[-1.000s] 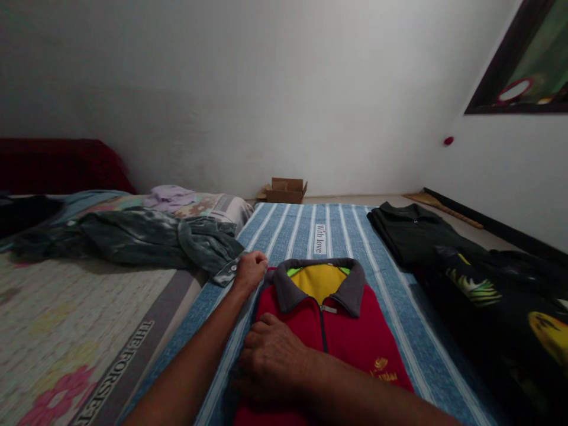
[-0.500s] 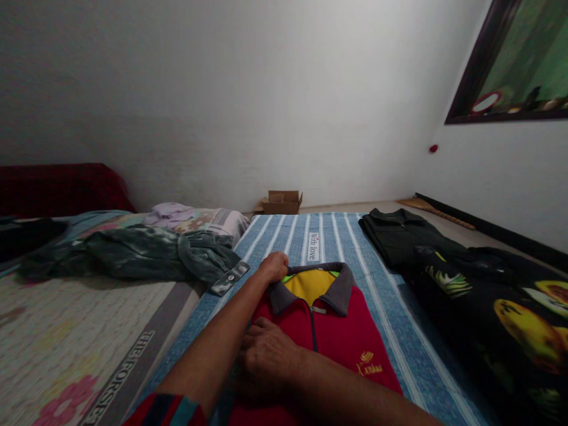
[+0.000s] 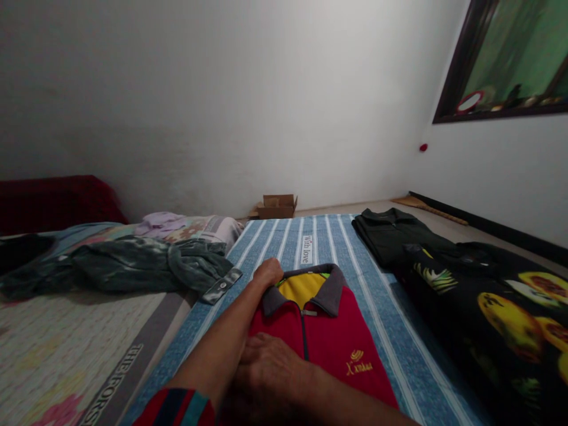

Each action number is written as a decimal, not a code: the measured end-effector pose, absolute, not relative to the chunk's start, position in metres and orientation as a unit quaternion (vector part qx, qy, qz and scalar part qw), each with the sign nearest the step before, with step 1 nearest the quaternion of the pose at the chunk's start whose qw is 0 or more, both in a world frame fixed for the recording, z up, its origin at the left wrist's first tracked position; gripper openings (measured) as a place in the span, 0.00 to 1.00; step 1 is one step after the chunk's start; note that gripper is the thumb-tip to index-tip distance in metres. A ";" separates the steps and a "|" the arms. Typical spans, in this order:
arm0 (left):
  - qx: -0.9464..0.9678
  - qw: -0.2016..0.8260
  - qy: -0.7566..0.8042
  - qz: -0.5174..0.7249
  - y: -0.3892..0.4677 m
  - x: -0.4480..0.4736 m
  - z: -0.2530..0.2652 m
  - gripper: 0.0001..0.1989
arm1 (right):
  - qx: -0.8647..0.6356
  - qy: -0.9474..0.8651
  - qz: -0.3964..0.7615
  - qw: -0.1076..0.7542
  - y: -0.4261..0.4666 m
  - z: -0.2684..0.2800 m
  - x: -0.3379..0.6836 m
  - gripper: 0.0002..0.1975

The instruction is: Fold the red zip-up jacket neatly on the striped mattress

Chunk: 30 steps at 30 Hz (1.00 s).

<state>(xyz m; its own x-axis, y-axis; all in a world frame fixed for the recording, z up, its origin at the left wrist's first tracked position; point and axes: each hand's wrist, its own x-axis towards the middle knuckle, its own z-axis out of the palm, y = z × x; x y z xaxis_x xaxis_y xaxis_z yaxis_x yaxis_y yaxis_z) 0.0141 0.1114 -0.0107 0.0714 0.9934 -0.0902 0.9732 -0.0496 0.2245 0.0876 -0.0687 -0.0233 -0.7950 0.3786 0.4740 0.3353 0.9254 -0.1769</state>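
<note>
A folded red zip-neck shirt [image 3: 331, 331] with a grey collar, yellow lining and gold embroidery lies face up on the blue striped bedding [image 3: 381, 319]. My left hand [image 3: 268, 272] is closed at the shirt's upper left corner, beside the collar, with its fingertips hidden. Lower down, my right hand [image 3: 266, 364] reaches across the shirt's front to its left side. Its fingers look curled on the red cloth, though shadow and my left forearm partly cover them.
Left of the striped bedding lies a crumpled grey-green denim garment [image 3: 128, 266], with a pale purple cloth [image 3: 160, 225] behind it. On the right are a folded dark shirt [image 3: 394, 234] and a black fruit-print garment [image 3: 497, 307]. A cardboard box [image 3: 277, 207] stands near the wall.
The view has turned slightly right, so everything sits further left. My right hand is a little lower on the shirt's left side; my left hand stays beside the collar.
</note>
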 end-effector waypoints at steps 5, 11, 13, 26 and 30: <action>0.705 0.095 0.701 0.057 0.104 0.018 -0.002 0.12 | -0.315 -0.881 0.018 0.353 -0.091 -0.021 0.131 0.09; 0.741 0.071 0.655 0.125 0.072 0.055 0.029 0.14 | -0.492 -0.741 0.024 0.456 -0.071 -0.013 0.195 0.12; 0.770 0.103 0.616 0.132 0.060 0.075 0.030 0.12 | -0.538 -0.704 0.054 0.461 -0.061 -0.014 0.209 0.12; 0.768 0.263 0.555 0.184 0.043 0.106 -0.014 0.03 | -0.566 -0.576 0.260 0.529 -0.036 -0.040 0.237 0.11; 0.750 0.295 0.554 0.210 0.042 0.104 -0.019 0.02 | -0.591 -0.579 0.239 0.509 -0.022 -0.037 0.238 0.11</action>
